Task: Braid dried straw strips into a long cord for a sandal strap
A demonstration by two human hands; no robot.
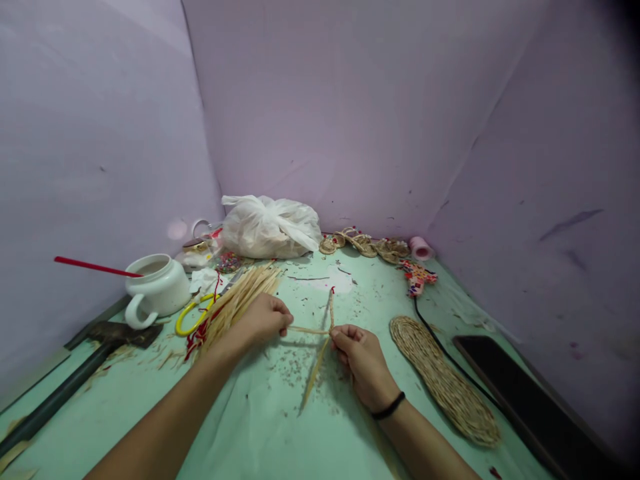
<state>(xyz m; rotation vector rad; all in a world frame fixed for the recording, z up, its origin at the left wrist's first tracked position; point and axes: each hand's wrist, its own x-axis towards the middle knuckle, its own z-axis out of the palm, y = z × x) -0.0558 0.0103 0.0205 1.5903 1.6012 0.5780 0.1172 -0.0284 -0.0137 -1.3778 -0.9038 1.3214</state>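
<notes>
A thin straw braid [331,310] stands up from the table's middle, with a bit of red thread at its far tip. My right hand [364,360], a black band round its wrist, pinches the braid's near end. Between thumb and fingers, my left hand [263,317] holds one straw strand [310,330] stretched out to the left. Another loose strand [315,377] hangs down toward me from the braid. Beside my left hand lies a bundle of straw strips [240,300] with red threads near it. Right of my right hand is a woven straw sole [445,380].
At the left are a hammer [107,343], a white pot [163,287] with a red stick, and yellow-handled scissors [186,320]. A white plastic bag [273,230] and small woven sandals [357,241] line the back. On the right lie a corded, patterned-cloth object [417,277] and a dark flat object [520,393].
</notes>
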